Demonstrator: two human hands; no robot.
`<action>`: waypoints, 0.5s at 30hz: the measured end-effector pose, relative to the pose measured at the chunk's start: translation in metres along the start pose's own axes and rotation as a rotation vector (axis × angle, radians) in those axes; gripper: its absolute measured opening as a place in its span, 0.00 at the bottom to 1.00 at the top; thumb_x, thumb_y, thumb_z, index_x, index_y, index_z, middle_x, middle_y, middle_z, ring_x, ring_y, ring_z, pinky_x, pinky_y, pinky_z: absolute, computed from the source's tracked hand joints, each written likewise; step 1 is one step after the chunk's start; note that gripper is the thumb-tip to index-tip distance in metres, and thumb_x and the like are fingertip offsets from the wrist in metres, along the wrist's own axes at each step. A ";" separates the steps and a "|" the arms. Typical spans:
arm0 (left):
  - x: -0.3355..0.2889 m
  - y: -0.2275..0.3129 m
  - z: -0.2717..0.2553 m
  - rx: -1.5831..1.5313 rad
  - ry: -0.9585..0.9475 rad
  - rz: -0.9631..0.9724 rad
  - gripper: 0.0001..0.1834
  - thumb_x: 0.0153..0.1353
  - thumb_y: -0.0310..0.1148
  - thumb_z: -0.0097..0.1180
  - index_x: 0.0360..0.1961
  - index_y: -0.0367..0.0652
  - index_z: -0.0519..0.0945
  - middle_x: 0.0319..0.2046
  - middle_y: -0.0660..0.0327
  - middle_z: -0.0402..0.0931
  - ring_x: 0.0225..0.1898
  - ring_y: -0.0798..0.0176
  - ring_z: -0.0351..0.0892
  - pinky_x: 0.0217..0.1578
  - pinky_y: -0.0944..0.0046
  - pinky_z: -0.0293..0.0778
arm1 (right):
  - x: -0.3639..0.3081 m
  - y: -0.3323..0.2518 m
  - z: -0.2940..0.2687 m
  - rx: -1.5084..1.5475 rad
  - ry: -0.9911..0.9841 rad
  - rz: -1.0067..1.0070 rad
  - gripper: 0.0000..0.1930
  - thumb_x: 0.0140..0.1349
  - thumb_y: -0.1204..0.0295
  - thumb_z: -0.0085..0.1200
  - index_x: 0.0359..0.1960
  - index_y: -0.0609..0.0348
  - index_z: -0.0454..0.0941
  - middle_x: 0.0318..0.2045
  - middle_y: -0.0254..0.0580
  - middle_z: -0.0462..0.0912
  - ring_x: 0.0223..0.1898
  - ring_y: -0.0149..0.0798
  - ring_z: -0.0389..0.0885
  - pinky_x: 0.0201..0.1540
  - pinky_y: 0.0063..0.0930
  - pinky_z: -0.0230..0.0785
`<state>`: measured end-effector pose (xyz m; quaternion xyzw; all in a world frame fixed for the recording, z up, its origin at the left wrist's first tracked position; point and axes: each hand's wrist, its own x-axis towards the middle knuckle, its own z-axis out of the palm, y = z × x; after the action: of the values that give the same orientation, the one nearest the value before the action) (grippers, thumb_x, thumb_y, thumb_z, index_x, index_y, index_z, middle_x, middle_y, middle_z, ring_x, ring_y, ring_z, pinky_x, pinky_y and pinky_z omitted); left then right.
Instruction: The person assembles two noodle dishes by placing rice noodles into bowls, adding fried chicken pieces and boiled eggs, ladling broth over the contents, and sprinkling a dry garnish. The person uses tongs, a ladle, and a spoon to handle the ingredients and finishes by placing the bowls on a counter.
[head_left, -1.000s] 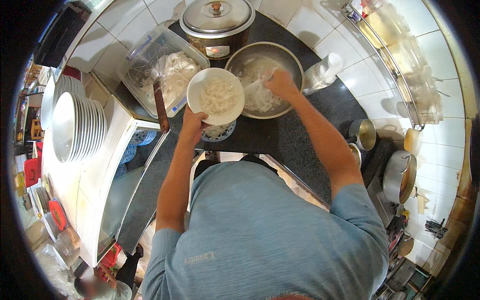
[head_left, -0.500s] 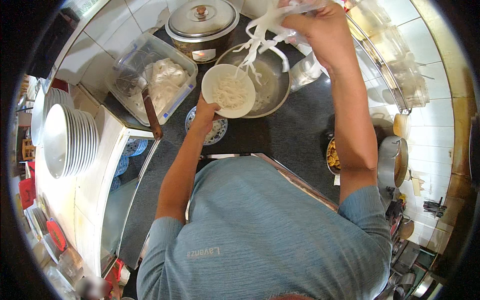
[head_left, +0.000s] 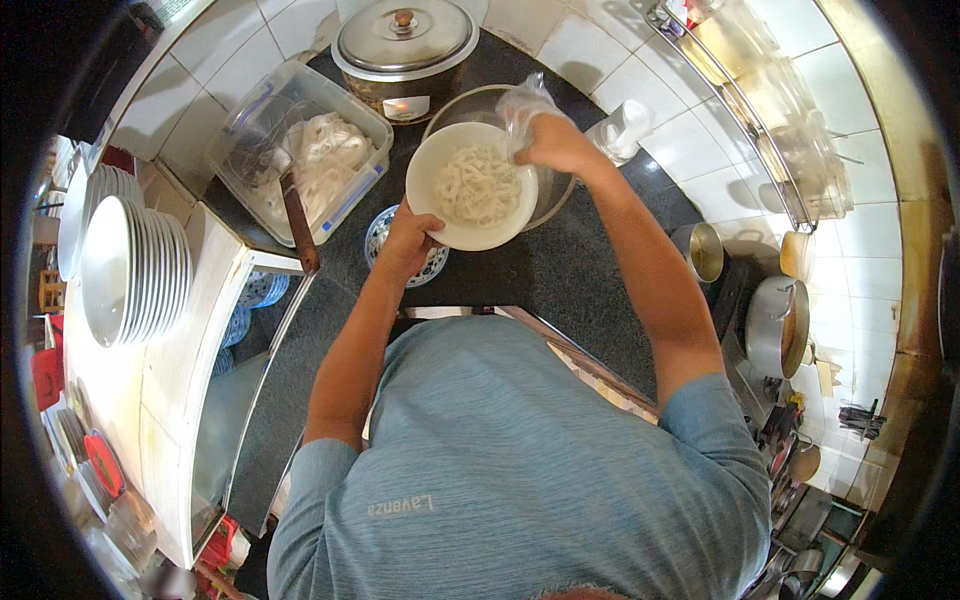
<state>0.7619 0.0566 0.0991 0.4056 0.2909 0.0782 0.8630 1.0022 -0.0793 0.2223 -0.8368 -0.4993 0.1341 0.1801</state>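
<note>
My left hand (head_left: 405,243) grips the near-left rim of a white bowl (head_left: 420,185), its thumb over the edge. Pale flat noodles (head_left: 478,185) lie inside the bowl, which is tilted a little toward me. At the bowl's far right rim is my right hand (head_left: 556,142), closed on a clear plastic bag (head_left: 527,105) that bunches over its fingertips. A wide metal basin (head_left: 556,203) sits behind and below the bowl, mostly hidden by it. Under my left hand, a blue-patterned bowl (head_left: 432,268) stands on the dark counter.
A clear plastic tub (head_left: 350,190) of white noodles with a wire skimmer (head_left: 298,220) stands at left. Behind is a lidded pot (head_left: 403,50). Stacked white plates (head_left: 110,275) are at far left. Metal pots (head_left: 775,325) stand at right, below a wire rack (head_left: 745,115).
My right hand has come down from high above the basin to the bowl's rim. The noodles that hung from it no longer dangle; the bowl holds more noodles and sits slightly further right.
</note>
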 end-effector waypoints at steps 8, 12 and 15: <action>-0.004 -0.015 -0.006 -0.186 0.009 -0.023 0.39 0.48 0.15 0.52 0.67 0.39 0.64 0.53 0.48 0.79 0.42 0.51 0.88 0.27 0.57 0.88 | -0.002 0.026 0.034 -0.241 -0.002 0.130 0.14 0.55 0.65 0.61 0.31 0.68 0.85 0.35 0.62 0.86 0.40 0.61 0.86 0.47 0.50 0.78; -0.003 -0.025 -0.009 -0.257 0.004 -0.034 0.39 0.49 0.15 0.51 0.67 0.38 0.63 0.54 0.47 0.78 0.43 0.50 0.88 0.30 0.55 0.90 | -0.009 -0.003 -0.011 -0.169 0.191 0.051 0.15 0.59 0.64 0.58 0.30 0.68 0.85 0.33 0.62 0.85 0.37 0.60 0.86 0.44 0.51 0.77; -0.002 -0.029 -0.009 -0.257 0.017 -0.023 0.39 0.49 0.15 0.50 0.67 0.38 0.63 0.55 0.47 0.78 0.43 0.50 0.88 0.31 0.53 0.90 | -0.015 -0.016 -0.045 0.157 0.170 0.016 0.16 0.59 0.63 0.60 0.30 0.68 0.84 0.30 0.62 0.85 0.36 0.60 0.86 0.42 0.49 0.77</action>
<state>0.7523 0.0427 0.0732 0.2877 0.2902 0.1084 0.9063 1.0009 -0.0927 0.2702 -0.8325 -0.4634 0.1029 0.2856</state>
